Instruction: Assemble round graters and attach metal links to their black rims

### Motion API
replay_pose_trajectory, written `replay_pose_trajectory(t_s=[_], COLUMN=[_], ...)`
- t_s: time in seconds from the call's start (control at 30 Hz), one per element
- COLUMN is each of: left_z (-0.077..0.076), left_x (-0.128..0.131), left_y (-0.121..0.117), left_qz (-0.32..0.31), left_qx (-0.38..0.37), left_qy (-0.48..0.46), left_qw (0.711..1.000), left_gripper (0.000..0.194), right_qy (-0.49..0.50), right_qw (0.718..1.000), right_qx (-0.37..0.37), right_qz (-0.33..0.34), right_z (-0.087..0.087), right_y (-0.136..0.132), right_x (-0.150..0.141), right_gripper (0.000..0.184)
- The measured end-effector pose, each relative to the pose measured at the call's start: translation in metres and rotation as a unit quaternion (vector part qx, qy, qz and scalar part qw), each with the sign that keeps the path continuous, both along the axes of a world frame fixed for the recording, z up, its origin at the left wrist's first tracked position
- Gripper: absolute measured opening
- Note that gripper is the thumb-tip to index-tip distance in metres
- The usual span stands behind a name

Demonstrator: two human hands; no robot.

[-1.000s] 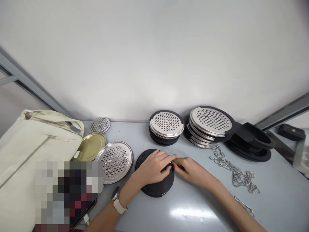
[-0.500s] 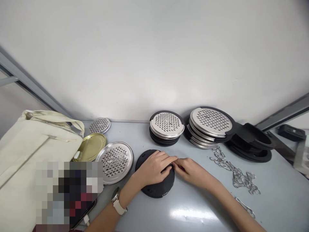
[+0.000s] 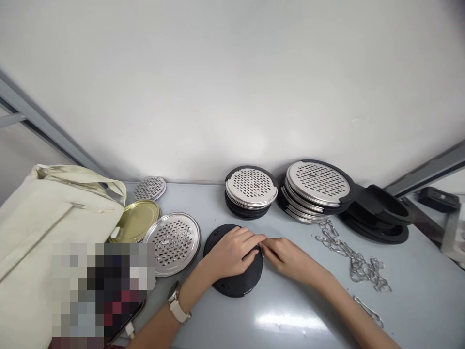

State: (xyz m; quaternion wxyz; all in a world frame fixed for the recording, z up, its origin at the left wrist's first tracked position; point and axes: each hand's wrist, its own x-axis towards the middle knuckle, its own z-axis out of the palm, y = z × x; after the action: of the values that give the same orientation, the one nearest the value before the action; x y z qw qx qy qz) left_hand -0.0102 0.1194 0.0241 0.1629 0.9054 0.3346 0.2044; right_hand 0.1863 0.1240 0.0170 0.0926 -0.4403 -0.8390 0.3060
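A round black disc (image 3: 238,286) with a small raised tab and a hole near its rim lies flat on the grey table. My left hand (image 3: 236,252), with a watch on its wrist, is laid over the disc, its fingers and thumb closing at the right edge. There my right hand (image 3: 281,254) meets it, fingertips pinched together against the rim. Whatever is between those fingertips is hidden. Left of the disc sit round metal grater plates (image 3: 174,245) with raised teeth. Several wire clips (image 3: 359,266) lie in a loose line to the right.
Behind the hands stand a smaller stack of perforated plates (image 3: 251,186) and a larger stack (image 3: 317,182). Black ring-shaped parts (image 3: 381,208) are piled at right. A gold lid (image 3: 136,220), a small grater plate (image 3: 149,188) and a cream bag (image 3: 54,213) occupy the left.
Hardly anything differs. Both hands keep their place at the disc's right edge, with only a slight shift of the right fingers.
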Motion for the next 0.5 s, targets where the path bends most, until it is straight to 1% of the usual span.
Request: replay_pose_trajectory(t_s=[0.2, 0.37, 0.5], left_z=[0.0002, 0.0002, 0.0005], left_x=[0.0009, 0.0009, 0.0006], left_y=[-0.0015, -0.0014, -0.0007], left_qz=[0.010, 0.017, 0.011], left_qx=[0.018, 0.005, 0.002], left_qy=[0.013, 0.005, 0.007], left_qw=[1.000, 1.000, 1.000], left_gripper=[0.035, 0.038, 0.037], right_qy=[-0.007, -0.005, -0.005], right_qw=[1.000, 1.000, 1.000], right_qx=[0.002, 0.000, 0.000], right_qz=[0.001, -0.005, -0.010], right_z=[0.0011, -0.0006, 0.0012], right_y=[-0.0003, -0.0003, -0.0003], right_x=[-0.0003, -0.0014, -0.0021], right_gripper=[0.029, 0.030, 0.030])
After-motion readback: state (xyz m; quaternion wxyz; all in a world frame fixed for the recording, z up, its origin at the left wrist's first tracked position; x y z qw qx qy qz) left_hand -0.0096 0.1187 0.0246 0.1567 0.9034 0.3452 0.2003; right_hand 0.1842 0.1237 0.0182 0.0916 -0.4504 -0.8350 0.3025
